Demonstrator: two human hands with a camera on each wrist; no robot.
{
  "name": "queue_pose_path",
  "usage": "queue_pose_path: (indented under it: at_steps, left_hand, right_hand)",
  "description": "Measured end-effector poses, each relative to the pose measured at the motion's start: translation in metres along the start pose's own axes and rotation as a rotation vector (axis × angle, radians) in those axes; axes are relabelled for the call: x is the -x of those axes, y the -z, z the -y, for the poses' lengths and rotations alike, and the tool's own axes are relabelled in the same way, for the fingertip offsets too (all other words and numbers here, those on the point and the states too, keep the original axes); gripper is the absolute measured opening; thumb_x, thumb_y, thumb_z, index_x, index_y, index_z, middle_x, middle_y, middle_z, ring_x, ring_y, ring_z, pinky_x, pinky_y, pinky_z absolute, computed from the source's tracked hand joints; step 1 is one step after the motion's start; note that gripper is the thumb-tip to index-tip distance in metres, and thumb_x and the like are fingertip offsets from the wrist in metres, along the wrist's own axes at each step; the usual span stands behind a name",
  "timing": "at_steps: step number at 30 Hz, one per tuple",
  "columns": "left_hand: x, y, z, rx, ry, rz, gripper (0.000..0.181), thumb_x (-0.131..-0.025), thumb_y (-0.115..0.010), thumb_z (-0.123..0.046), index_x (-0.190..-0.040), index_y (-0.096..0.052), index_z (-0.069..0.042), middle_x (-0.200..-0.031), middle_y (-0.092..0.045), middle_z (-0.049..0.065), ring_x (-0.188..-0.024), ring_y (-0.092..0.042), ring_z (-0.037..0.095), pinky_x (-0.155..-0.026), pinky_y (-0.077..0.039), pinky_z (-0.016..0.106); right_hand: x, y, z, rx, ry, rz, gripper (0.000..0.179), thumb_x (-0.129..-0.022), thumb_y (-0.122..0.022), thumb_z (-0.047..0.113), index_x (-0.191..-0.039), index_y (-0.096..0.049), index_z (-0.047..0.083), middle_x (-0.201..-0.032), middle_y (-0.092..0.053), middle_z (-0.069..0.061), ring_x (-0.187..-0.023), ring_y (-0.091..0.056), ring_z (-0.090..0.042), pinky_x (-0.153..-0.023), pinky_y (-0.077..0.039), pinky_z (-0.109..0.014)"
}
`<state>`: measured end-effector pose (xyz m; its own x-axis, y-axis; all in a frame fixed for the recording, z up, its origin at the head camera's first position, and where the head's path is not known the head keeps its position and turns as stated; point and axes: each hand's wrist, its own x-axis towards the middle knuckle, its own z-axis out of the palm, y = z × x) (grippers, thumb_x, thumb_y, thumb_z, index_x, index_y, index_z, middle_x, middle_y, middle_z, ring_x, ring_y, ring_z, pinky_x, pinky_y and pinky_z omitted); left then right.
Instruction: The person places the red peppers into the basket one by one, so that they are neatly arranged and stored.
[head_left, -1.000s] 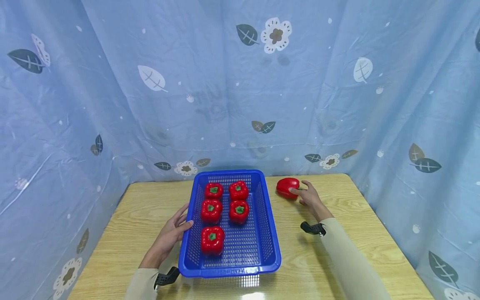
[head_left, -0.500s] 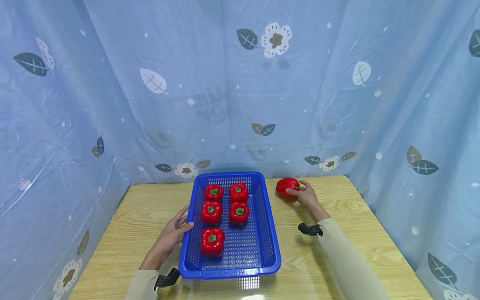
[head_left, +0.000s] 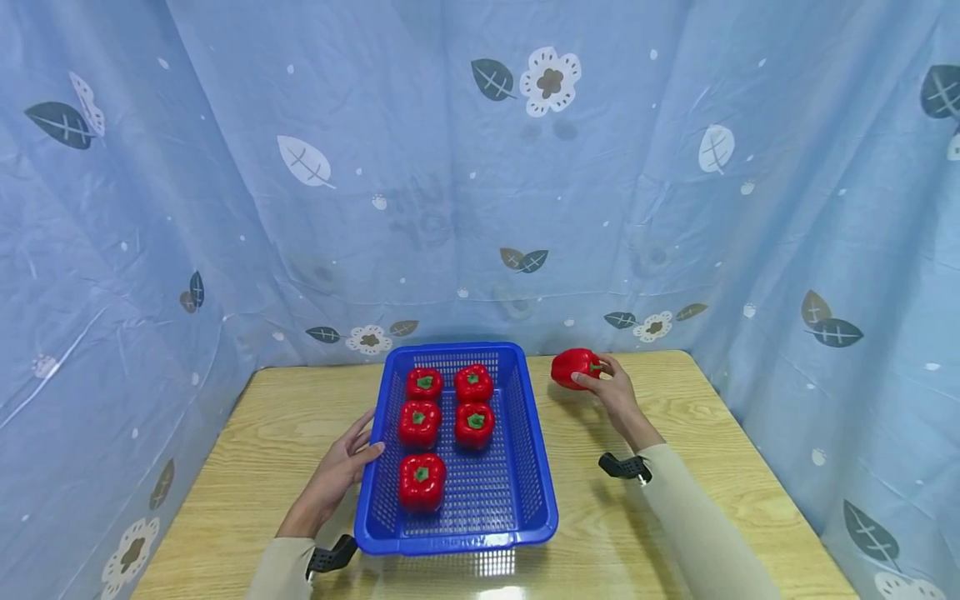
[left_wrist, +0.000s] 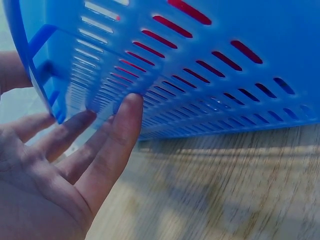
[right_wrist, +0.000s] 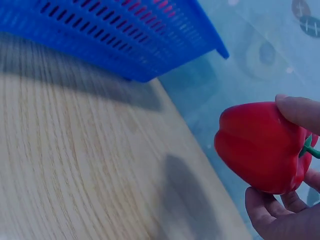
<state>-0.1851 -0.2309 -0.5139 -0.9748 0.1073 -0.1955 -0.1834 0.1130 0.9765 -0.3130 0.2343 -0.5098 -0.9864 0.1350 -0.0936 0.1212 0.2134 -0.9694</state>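
My right hand (head_left: 619,400) grips a red bell pepper (head_left: 572,367) by its stem end, thumb on one side and fingers on the other. In the right wrist view the pepper (right_wrist: 260,147) lies on its side, raised over the table with its shadow apart from it. On the left, my left hand (head_left: 336,475) holds the side of a blue plastic basket (head_left: 457,546), thumb over the rim and fingertips against the slotted outer wall (left_wrist: 165,80). Inside the basket stand several red bell peppers (head_left: 422,483), green stems up; its right front part has none.
The wooden table (head_left: 300,425) ends at a blue patterned curtain (head_left: 420,208), which hangs behind and at both sides. The basket's right wall lies between the right hand's pepper and the others.
My right hand has closed its fingers around the bell pepper and lifted it slightly off the table. The left hand and the basket have stayed put.
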Motion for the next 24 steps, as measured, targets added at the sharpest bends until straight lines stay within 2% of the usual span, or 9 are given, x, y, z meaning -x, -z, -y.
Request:
queue_pose_path:
  at_steps: [4, 11, 16, 19, 24]
  left_hand:
    - [0.000, 0.000, 0.000, 0.005, 0.003, -0.002, 0.075, -0.093, -0.066, -0.032, -0.156, -0.024, -0.030, -0.157, -0.036, 0.016, -0.124, -0.060, 0.032, -0.092, -0.057, 0.044]
    - [-0.001, 0.001, 0.000, 0.013, 0.002, 0.000, 0.074, -0.095, -0.065, -0.030, -0.156, -0.024, -0.029, -0.157, -0.036, 0.017, -0.126, -0.058, 0.034, -0.093, -0.057, 0.044]
    - [0.000, 0.001, -0.001, 0.008, 0.002, 0.002, 0.074, -0.094, -0.065, -0.030, -0.156, -0.023, -0.029, -0.157, -0.035, 0.016, -0.127, -0.058, 0.034, -0.093, -0.056, 0.044]
    - [0.000, 0.001, -0.001, 0.011, 0.002, 0.006, 0.074, -0.095, -0.065, -0.030, -0.156, -0.023, -0.028, -0.157, -0.035, 0.017, -0.126, -0.058, 0.033, -0.093, -0.056, 0.044]
    - [0.000, 0.000, -0.002, 0.011, 0.000, 0.004, 0.074, -0.095, -0.064, -0.030, -0.156, -0.023, -0.029, -0.157, -0.036, 0.017, -0.126, -0.058, 0.033, -0.094, -0.056, 0.044]
  right_hand:
    - [0.007, 0.003, 0.008, 0.007, 0.026, 0.014, 0.078, -0.087, -0.075, 0.030, -0.151, -0.033, 0.012, -0.152, -0.032, -0.020, -0.133, -0.038, -0.034, -0.103, -0.048, -0.040]
    - [0.022, 0.005, 0.023, -0.004, 0.059, 0.037, 0.079, -0.089, -0.073, 0.027, -0.153, -0.030, 0.014, -0.154, -0.030, -0.018, -0.131, -0.041, -0.036, -0.106, -0.044, -0.049]
    - [0.035, 0.005, 0.030, 0.030, 0.103, 0.059, 0.081, -0.087, -0.075, 0.029, -0.153, -0.029, 0.015, -0.153, -0.032, -0.017, -0.131, -0.045, -0.038, -0.107, -0.045, -0.053]
    - [0.043, 0.004, 0.035, 0.059, 0.130, 0.067, 0.082, -0.086, -0.076, 0.030, -0.152, -0.031, 0.016, -0.152, -0.035, -0.014, -0.130, -0.046, -0.037, -0.103, -0.049, -0.048]
    - [0.056, 0.004, 0.044, 0.057, 0.168, 0.089, 0.080, -0.086, -0.075, 0.030, -0.152, -0.032, 0.016, -0.153, -0.036, -0.012, -0.129, -0.048, -0.034, -0.090, -0.054, -0.027]
